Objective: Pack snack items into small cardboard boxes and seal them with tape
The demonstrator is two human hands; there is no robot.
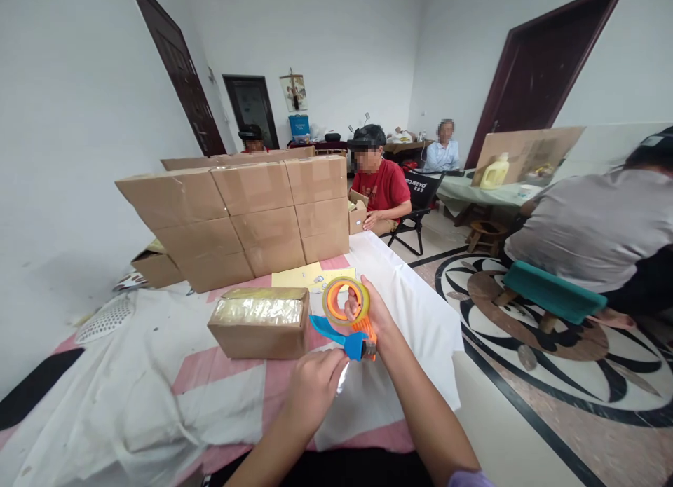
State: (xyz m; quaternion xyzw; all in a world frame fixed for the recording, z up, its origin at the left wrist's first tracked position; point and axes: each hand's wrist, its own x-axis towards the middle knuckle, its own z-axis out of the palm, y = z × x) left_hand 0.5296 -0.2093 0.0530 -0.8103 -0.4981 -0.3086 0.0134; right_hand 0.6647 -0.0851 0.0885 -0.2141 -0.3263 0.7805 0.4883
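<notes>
My right hand (379, 312) is wrapped round a tape dispenser (355, 343) with an orange frame, a blue guard and a yellowish roll of tape (331, 303). Just below the dispenser's blue part, my left hand (318, 382) is closed, its thumb and fingertips pinching the free end of the tape (341, 378). A small cardboard box (257, 340) lies to the left of the dispenser, apart from both hands. Shiny strips of tape cover its top.
A wall of stacked cardboard boxes (263, 221) stands at the back of the cloth-covered table (226, 403). Yellow card (294, 277) lies before it. A person in red (389, 193) sits beyond, handling another box (356, 217). At right, another person (594, 221) bends near a green-topped stool (552, 291).
</notes>
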